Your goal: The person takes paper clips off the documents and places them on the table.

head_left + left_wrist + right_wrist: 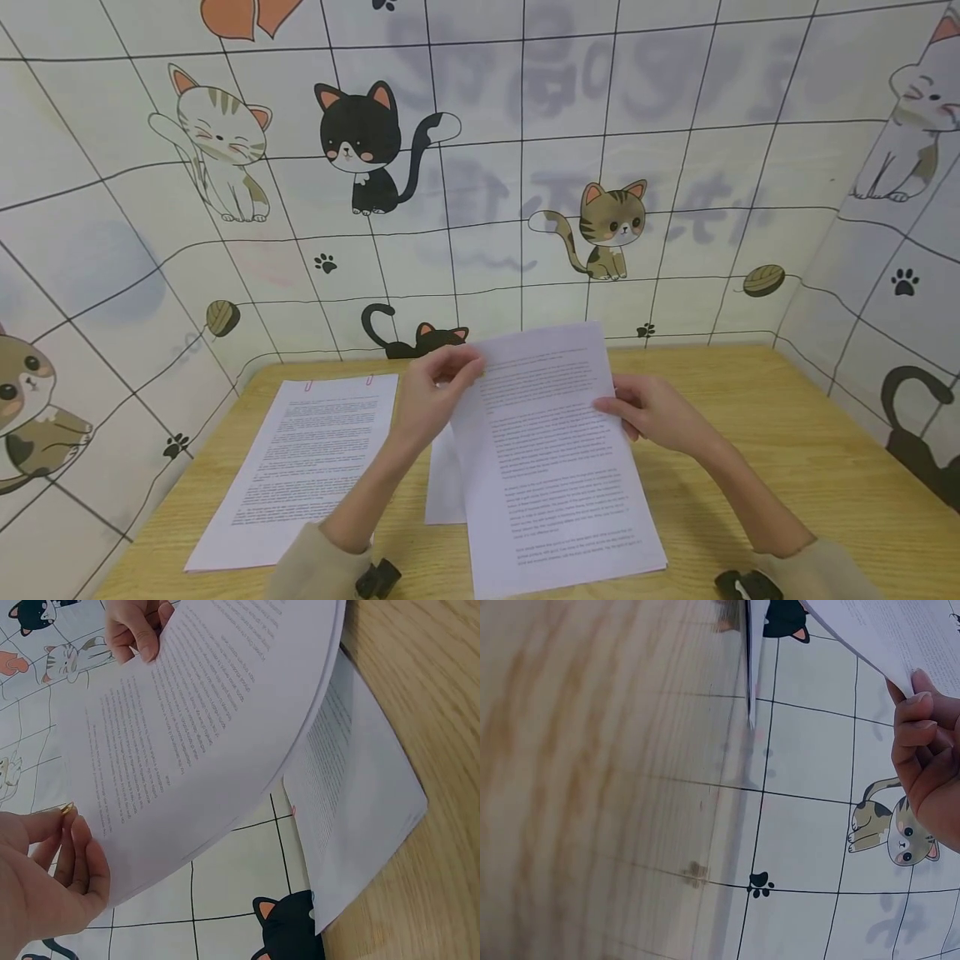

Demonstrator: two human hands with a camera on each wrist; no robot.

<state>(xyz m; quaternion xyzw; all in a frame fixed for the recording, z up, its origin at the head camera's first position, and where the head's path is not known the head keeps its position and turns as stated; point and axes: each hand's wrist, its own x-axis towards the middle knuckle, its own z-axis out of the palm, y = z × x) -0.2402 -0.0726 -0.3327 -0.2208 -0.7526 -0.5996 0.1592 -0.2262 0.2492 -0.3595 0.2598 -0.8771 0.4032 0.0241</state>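
Printed sheets of paper (555,467) are held up over the table, tilted and bowed in the left wrist view. My left hand (437,396) is at their upper left corner. Between its thumb and forefinger it pinches a small gold paper clip (67,808) right at the sheets' edge. On the far side, my right hand (652,410) grips the right edge of the sheets between thumb and fingers. In the right wrist view, the fingers (915,733) curl close under that edge.
To the left lies a printed stack (300,475) with two red paper clips (308,386) along its top edge. More white paper (446,487) lies partly hidden behind the raised sheets. A cat-patterned cloth (487,267) stands around the wooden table (720,500).
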